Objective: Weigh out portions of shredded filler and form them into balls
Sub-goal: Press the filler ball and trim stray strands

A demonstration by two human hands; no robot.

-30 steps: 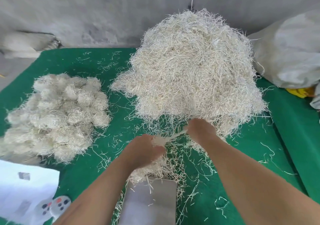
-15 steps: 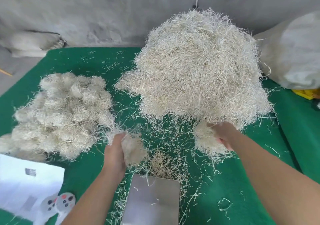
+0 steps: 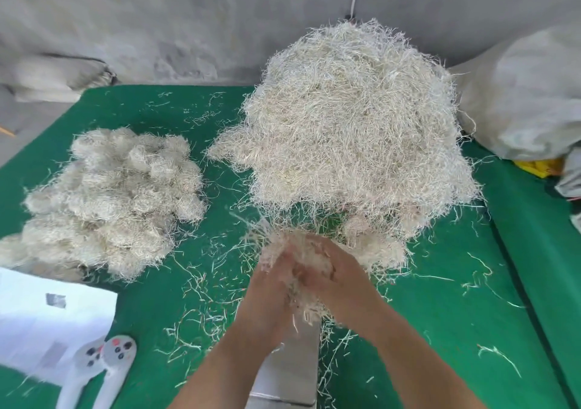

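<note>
Both hands came together since half a second ago: left hand (image 3: 270, 286) and right hand (image 3: 330, 276) now cup one clump of filler (image 3: 298, 270) over the scale (image 3: 289, 367), fingers curled round it. The clump runs roughly 11 to 5 o'clock. Big pile (image 3: 355, 131) at 12, finished balls (image 3: 116, 198) at 9 on the green desk (image 3: 440, 330).
</note>
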